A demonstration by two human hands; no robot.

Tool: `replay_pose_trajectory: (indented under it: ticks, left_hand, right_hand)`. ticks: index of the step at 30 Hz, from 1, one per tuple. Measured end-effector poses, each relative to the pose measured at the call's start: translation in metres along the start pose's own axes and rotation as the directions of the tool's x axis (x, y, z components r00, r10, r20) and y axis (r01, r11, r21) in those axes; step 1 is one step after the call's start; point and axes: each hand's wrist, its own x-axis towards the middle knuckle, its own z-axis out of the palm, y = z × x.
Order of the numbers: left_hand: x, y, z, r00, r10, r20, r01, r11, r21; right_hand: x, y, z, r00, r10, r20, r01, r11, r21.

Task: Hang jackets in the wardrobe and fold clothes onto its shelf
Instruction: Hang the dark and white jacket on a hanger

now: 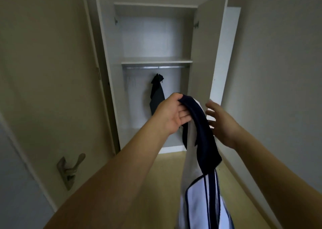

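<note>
A: Head view: standing before the wardrobe [153, 72] with its doors swung wide; looking at one dark jacket [156, 94] already hanging from the rail [156, 67], near the rail's middle, trailing down toward the wardrobe's floor.

B: Counting that as one jacket done, then; seeing anything on the shelf [156, 61] above the rail?

A: Nothing folded showing on it from this angle; judging the folding half as not yet begun.

B: And in the hands?

A: Holding up a navy-and-white garment [196, 141] in front of the wardrobe's lower opening; left hand [171, 114] gripping its dark upper edge, fingers curled around the cloth, the rest hanging down past the bottom edge of the view; right hand [221, 122] just beside the garment on its far side, fingers spread apart and straight, clasping nothing; touching the cloth or not, impossible to tell.

B: Jacket or something for folding?

A: Hard to say; striped trim and a ribbed dark band suggesting a sporty top or jacket; no hanger visible in either hand.

B: So, roughly where in the job?

A: Early, by the look of it: one piece hung, one in hand and undecided, shelf awaiting its first fold; any remaining pile lying outside the view.
</note>
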Motion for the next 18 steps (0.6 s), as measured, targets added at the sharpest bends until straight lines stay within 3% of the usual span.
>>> replay_pose_trajectory:
  ticks: [2,6,8,10,13,16,18]
  left_hand:
    - [0.041,0.018,-0.01,1.0,0.002,-0.019,-0.003,0.999,-0.05]
    - [0.118,0.045,-0.018,1.0,0.005,-0.019,-0.008,0.989,-0.148]
    - [0.152,0.054,-0.018,1.0,0.004,-0.015,-0.007,0.979,-0.204]
    - [0.185,0.062,-0.02,1.0,0.019,-0.015,-0.022,0.973,-0.229]
    - [0.239,0.074,-0.032,0.998,0.053,-0.043,-0.062,0.967,-0.249]
    - [0.298,0.084,-0.052,0.994,0.084,-0.074,-0.1,0.965,-0.245]
    - [0.342,0.094,-0.073,0.989,0.113,-0.1,-0.133,0.965,-0.227]
  right_hand:
    - [0.032,0.005,0.01,0.993,-0.114,-0.011,0.115,0.99,0.086]
    - [0.099,0.014,0.035,0.967,-0.223,0.124,0.251,0.919,-0.305]
    - [0.142,0.019,0.037,0.977,-0.213,0.013,0.191,0.844,-0.501]
    - [0.186,0.024,0.033,0.974,-0.174,-0.146,0.057,0.81,-0.584]
    - [0.25,0.037,0.029,0.959,-0.098,-0.267,-0.091,0.784,-0.614]
    - [0.319,0.053,0.033,0.951,-0.077,-0.299,-0.145,0.743,-0.653]
    - [0.373,0.059,0.037,0.944,-0.053,-0.325,-0.159,0.792,-0.589]
